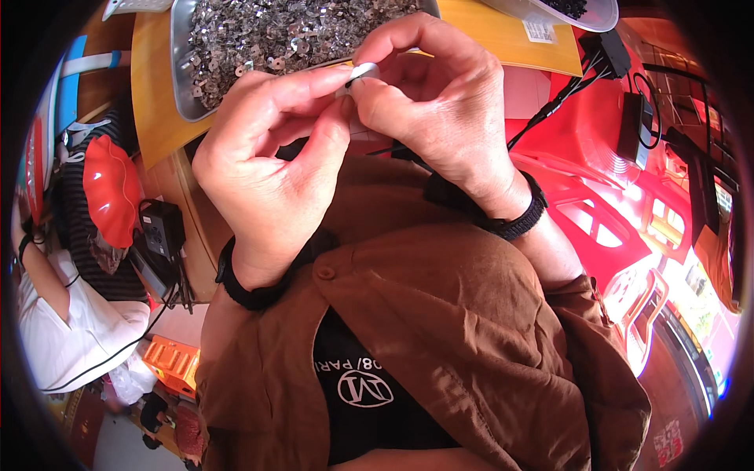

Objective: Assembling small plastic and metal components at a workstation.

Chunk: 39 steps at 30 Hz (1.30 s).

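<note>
Both my hands meet in front of my chest, near the table's edge. Between their fingertips sits a small round whitish-silver piece (364, 72) with a dark edge; its exact kind does not show. My left hand (271, 153) pinches it from the left with thumb and fingers. From the right, the thumb and index finger of my right hand (440, 106) press on the same piece. Just beyond them, a metal tray (182, 74) holds a heap of small stamped metal parts (267, 39). Part of the heap is hidden behind my fingers.
The tray stands on a yellow board (153, 94). A clear bowl of black bits (601, 14) is at the far right, with a black cable connector (605, 55) below it. Red plastic chairs (581, 208) stand right. A person in white (75, 330) and a red scalloped dish (111, 191) are left.
</note>
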Each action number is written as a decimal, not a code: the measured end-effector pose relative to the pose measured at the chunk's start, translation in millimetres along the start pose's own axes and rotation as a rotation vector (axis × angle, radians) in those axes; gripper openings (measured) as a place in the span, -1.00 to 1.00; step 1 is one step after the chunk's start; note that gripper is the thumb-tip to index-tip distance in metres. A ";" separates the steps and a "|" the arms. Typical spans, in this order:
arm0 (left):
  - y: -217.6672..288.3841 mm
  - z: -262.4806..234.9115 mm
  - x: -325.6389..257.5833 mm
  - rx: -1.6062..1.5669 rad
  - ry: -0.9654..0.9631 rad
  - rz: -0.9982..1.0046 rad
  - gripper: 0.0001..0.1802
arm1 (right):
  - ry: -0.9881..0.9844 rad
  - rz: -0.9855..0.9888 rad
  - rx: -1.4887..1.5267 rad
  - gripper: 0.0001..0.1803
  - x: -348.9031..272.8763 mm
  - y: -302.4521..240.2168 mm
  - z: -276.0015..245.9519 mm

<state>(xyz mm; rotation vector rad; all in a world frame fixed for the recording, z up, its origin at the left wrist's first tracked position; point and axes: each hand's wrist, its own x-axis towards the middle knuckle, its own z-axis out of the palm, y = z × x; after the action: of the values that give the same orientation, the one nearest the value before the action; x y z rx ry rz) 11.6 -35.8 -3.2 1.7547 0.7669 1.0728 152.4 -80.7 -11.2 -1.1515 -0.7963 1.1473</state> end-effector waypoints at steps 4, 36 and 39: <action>0.2 1.3 0.0 0.006 0.004 -0.033 -0.73 | 0.038 -0.133 -0.012 -0.83 1.3 14.0 -1.2; 3.2 -18.7 -0.4 -0.320 -0.035 -0.428 -0.82 | -0.069 -0.724 -0.819 -0.67 2.7 -12.0 -16.7; 5.2 -21.5 -0.3 -0.247 -0.111 -0.435 -0.78 | -0.075 -0.846 -0.812 -0.71 8.2 -3.2 -21.0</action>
<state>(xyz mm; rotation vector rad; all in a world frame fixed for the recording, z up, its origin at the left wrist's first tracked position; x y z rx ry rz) -7.8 -30.0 5.9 1.3457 0.8574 0.7344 174.9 -78.6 -14.1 -1.1977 -1.6875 0.1289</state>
